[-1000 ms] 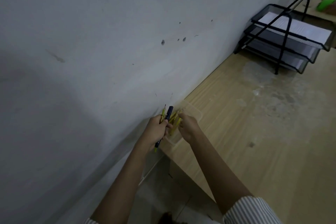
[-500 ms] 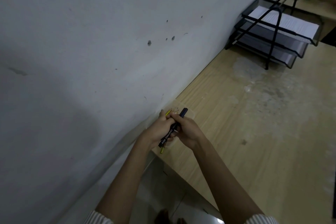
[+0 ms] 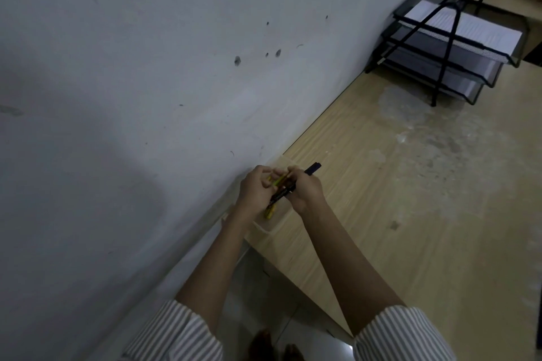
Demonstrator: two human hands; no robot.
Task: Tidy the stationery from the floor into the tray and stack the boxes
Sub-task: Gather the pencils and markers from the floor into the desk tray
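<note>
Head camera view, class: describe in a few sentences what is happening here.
A person stands at a wooden desk beside a wall. Their left hand holds yellow pencils, and their right hand grips a black marker. Both hands are together above a clear plastic box at the desk's near corner. A black mesh paper tray sits further along.

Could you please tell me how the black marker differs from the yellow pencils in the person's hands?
The marker is black; the pencils are yellow. The marker looks thicker than the pencils. The right hand grips the marker, whose end pokes out beyond it, while the pencils' ends poke out beneath the left hand, which holds them. Both are held slanted over the clear box.
</note>
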